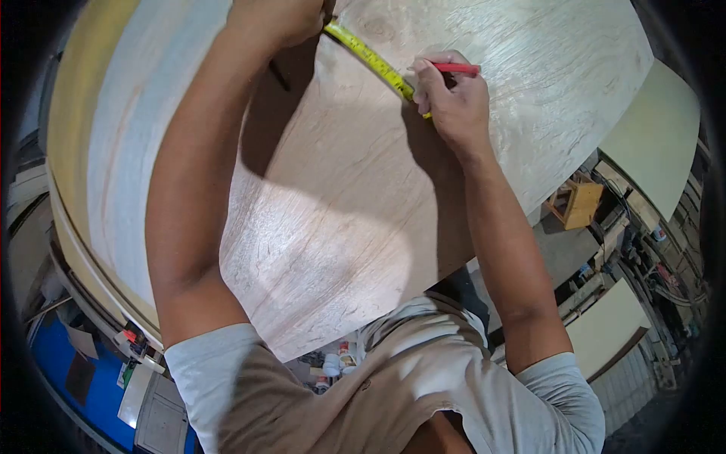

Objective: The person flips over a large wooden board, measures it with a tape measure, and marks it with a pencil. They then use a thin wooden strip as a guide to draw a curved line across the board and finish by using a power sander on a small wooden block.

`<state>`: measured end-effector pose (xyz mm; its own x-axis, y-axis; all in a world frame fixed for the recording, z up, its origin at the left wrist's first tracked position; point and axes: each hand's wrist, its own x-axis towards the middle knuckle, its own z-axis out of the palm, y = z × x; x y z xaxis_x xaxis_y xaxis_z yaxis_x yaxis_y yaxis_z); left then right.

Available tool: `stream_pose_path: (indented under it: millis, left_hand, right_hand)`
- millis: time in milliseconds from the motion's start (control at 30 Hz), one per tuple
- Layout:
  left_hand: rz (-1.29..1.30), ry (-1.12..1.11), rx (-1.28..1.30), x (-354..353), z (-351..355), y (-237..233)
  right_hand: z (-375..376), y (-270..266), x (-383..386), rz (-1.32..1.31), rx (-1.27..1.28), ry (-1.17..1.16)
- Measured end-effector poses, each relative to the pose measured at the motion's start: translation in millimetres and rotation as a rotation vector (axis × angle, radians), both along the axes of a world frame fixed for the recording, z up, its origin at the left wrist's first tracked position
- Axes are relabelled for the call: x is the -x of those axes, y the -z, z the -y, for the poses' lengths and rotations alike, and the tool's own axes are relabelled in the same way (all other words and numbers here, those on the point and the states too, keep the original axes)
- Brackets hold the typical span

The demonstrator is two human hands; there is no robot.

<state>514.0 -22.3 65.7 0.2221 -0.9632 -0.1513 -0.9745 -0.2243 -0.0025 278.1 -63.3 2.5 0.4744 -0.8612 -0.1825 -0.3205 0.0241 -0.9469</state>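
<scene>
A yellow tape measure (pixel 369 58) lies extended over a large pale plywood sheet (pixel 340 197), running slantwise between my two hands. At the top edge of the view my left hand (pixel 281 21) is closed on one end of the tape; its fingers are partly cut off and what sits inside them is mostly hidden. My right hand (pixel 460 106) grips a red pencil (pixel 454 68) and rests at the other end of the tape, its lower fingers beside the blade. The pencil points left, above the tape.
Curved pale and yellow boards (pixel 113 151) stand along the left. A wooden stool-like piece (pixel 582 203) is on the floor at right, near pale panels (pixel 658 136) and cluttered tools. A blue surface (pixel 57 363) with items lies at lower left.
</scene>
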Motion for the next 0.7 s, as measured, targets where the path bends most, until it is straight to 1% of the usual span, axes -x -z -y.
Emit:
stream_pose_path:
  millis: [33,67,100,133,167,200,233,267,300,333,400,433,467,500,533,633,700]
  left_hand:
    - [0.030,0.010,-0.014,-1.0,1.1,3.2]
    - [0.058,0.027,-0.031,1.0,1.2,3.8]
    - [0.083,0.045,-0.028,3.4,0.0,3.2]
    - [0.078,0.040,-0.041,4.0,-1.2,3.2]
    - [0.072,0.042,-0.048,2.2,-0.2,3.5]
    - [0.031,0.104,-0.112,-7.0,0.7,5.9]
    - [-0.016,0.174,-0.173,-18.4,5.5,9.7]
    - [-0.119,0.138,-0.216,-19.8,8.6,6.0]
    - [-0.255,0.138,-0.259,-24.5,11.9,8.0]
    - [-0.374,0.005,-0.297,-8.0,24.9,-3.8]
    - [-0.476,0.021,-0.254,19.9,58.6,-18.6]
    - [-0.574,-0.053,-0.240,36.3,79.7,-21.0]
    - [-0.578,-0.038,-0.195,59.1,110.4,-27.8]
    - [-0.580,-0.032,-0.168,81.6,120.9,-42.4]
    - [-0.574,-0.040,-0.164,99.9,148.8,-48.2]
    - [-0.591,-0.036,-0.104,141.5,222.5,-43.6]
    - [-0.533,-0.032,-0.119,166.9,269.9,-50.8]
  right_hand:
    - [9.1,-4.8,9.0,0.125,-0.161,0.021]
    - [16.8,-22.4,27.5,0.108,-0.258,0.072]
    - [32.4,-20.7,56.8,0.019,-0.078,0.127]
    - [45.5,-33.3,92.6,0.033,-0.096,0.187]
    - [62.6,-35.1,136.2,0.064,-0.092,0.251]
    - [77.6,-49.2,179.4,-0.045,-0.050,0.358]
    - [93.0,-45.5,233.9,0.010,-0.031,0.449]
    - [104.0,-53.1,286.1,0.028,-0.032,0.477]
    - [117.3,-48.8,348.9,-0.089,0.016,0.560]
    - [129.5,-40.4,410.6,-0.208,0.056,0.637]
    - [141.7,-40.6,508.6,-0.305,0.077,0.798]
    - [157.7,-46.6,545.1,-0.288,0.097,0.824]
    - [162.2,-51.8,577.0,-0.277,0.065,0.880]
    - [145.5,-58.3,599.5,-0.270,0.012,0.929]
    - [147.4,-60.8,614.2,-0.252,0.019,0.949]
    - [188.2,-66.2,649.6,-0.205,0.031,0.981]
    - [223.5,-78.1,636.8,-0.168,-0.041,0.861]
